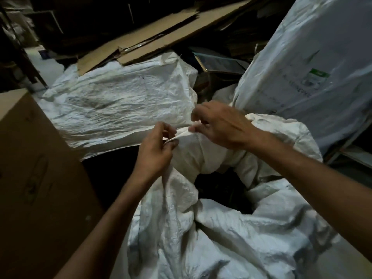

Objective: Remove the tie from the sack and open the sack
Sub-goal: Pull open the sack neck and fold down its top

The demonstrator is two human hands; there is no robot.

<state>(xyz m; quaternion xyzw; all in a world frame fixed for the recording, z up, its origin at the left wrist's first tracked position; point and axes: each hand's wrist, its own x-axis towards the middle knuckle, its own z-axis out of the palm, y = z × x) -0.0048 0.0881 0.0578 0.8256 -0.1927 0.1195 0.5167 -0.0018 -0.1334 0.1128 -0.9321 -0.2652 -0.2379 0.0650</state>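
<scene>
While both hands work at the bunched neck of the sack (201, 228), the step in hand looks like undoing the tie, with the mouth not yet spread. The left hand (155, 156) has its fingers pinched together on a pale fold at the neck. The right hand (219, 125), just beyond the neck, has thumb and forefinger closing on the same fold, the other fingers apart. The tie cannot be told from the cloth in this dim light. Next, I judge, the knot must be found and pulled loose, then the rim drawn apart. Room is tight: a cardboard box (36, 178) stands close left of the sack, a flat white bag (120, 101) lies behind it, and a tall wrapped bale (314, 63) crowds behind it on the right.
</scene>
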